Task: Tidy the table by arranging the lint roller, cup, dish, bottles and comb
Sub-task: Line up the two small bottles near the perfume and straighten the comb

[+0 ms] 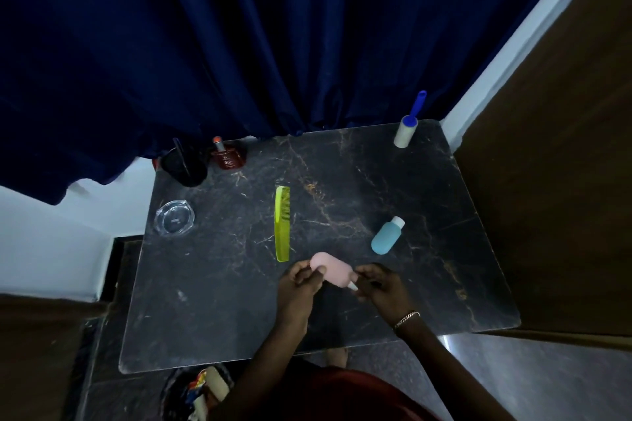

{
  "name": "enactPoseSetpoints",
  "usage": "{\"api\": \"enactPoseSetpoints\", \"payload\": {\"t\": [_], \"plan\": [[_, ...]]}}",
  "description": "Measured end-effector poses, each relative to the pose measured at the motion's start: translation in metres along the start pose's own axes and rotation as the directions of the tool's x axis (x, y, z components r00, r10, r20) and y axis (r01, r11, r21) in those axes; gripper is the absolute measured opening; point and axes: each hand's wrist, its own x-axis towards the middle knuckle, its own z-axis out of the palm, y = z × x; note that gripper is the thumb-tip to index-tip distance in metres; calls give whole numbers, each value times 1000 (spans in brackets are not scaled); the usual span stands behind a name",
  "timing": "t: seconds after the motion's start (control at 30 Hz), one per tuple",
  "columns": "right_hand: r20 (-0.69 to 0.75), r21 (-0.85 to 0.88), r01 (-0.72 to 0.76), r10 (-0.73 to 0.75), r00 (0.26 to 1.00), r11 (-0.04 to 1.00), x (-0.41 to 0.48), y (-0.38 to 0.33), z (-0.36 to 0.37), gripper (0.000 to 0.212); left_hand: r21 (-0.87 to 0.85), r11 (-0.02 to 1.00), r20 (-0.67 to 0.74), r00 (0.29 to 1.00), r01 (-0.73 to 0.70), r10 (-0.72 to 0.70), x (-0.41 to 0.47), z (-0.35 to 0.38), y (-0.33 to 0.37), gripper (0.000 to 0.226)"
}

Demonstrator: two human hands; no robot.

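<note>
Toward the table's [205, 318] near edge, both hands [297, 285] [381, 287] grip the pink bottle [330, 268].

both hands meet at the pink bottle [330, 268]
left hand [295, 284] curls round the bottle's rounded end, thumb on top; right hand [379, 287] pinches its capped end. both forearms reach in from below it, a bracelet [407, 318] on the right wrist.

Home dressing corner: blue curtain [239, 44], marble table [376, 164], comb [282, 224] and perfume bottle [229, 158].
</note>
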Motion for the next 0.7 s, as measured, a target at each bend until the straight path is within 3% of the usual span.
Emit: {"api": "enactPoseSetpoints", "payload": {"t": [0.23,0.5,0.7], "plan": [[96,-10,18,-17,995,1000,10,-16,46,26,7,1000,4,1000,-28,28,4,-32,15,14],[169,-235,169,-131,977,957,29,-35,105,26,77,996,-39,998,-50,53,24,-83,31,22],[237,-312,259,-189,953,914,50,-50,153,26,136,988,-70,994,-74,85,43,-117,53,31]]}}
